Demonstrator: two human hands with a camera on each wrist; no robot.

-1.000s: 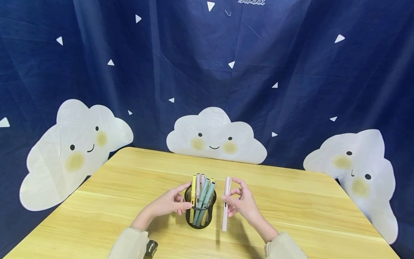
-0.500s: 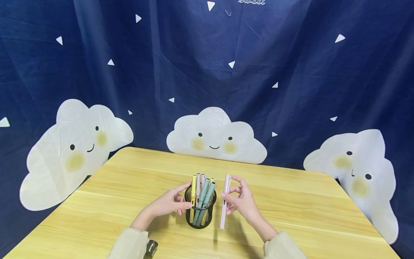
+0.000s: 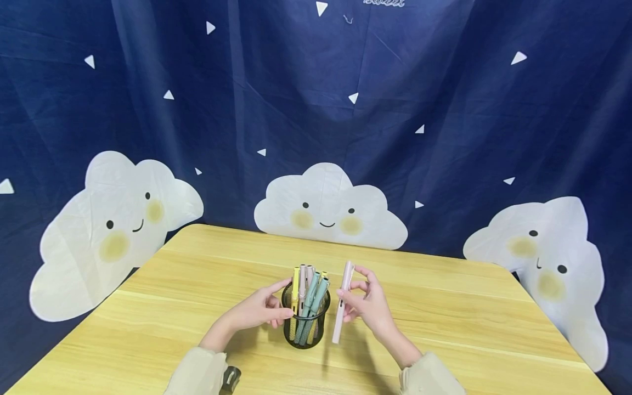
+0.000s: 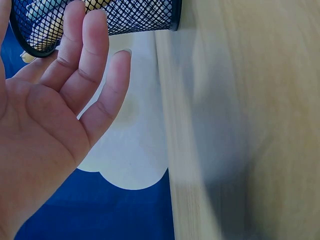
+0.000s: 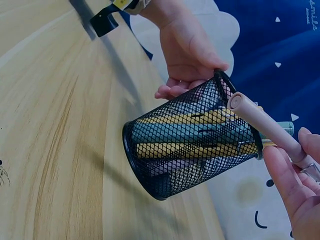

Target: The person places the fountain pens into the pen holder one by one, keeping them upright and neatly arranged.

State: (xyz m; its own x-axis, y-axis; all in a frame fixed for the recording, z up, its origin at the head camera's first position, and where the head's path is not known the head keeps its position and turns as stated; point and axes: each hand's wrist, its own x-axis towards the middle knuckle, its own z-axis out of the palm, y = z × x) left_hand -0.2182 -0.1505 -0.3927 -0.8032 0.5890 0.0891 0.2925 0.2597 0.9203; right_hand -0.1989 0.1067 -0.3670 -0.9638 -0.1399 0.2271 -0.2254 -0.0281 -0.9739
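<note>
A black mesh pen holder stands upright on the table, holding several yellow, green and pale pink pens. My left hand grips it at the rim from the left, thumb at the near side and index finger toward the far side. The other left fingers lie against or near the mesh in the left wrist view. To the right of the holder, my right hand pinches a pale pink capped pen between thumb and fingers. Its cap end points up, and its lower end leans toward the holder's rim.
The light wood table reaches back to a dark blue curtain with white smiling clouds. A small black device sits at the left wrist. Shadows of both hands fall on the wood.
The pale pink pen in my right hand has risen slightly and tilted, its lower end swinging left toward the pen holder. My left hand and the holder have stayed in place.
</note>
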